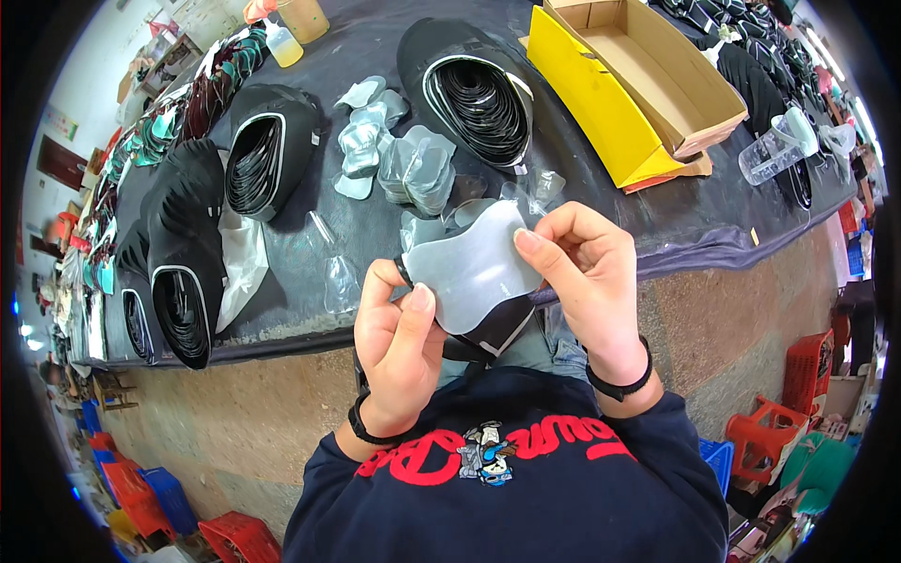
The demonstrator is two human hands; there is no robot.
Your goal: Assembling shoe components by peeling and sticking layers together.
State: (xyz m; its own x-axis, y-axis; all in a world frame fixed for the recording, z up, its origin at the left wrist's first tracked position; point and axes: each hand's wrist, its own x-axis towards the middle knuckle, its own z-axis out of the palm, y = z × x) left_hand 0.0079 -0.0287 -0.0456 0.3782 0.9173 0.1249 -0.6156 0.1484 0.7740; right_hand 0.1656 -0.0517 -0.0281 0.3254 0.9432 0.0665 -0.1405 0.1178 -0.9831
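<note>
A curved, translucent plastic sheet is stretched between my two hands, above the table's near edge. My left hand pinches its left edge between thumb and fingers. At the upper right edge, my right hand grips it with thumb and fingertips. Just beyond lies a pile of similar clear plastic pieces, with a looser pile to its left. Partly hidden below the sheet is a black piece with white trim, near my lap.
Thick rolled stacks of black pieces stand on the dark-covered table, one at the far middle and others at left. An open yellow cardboard box and a clear plastic cup are at right. Red crates stand on the floor.
</note>
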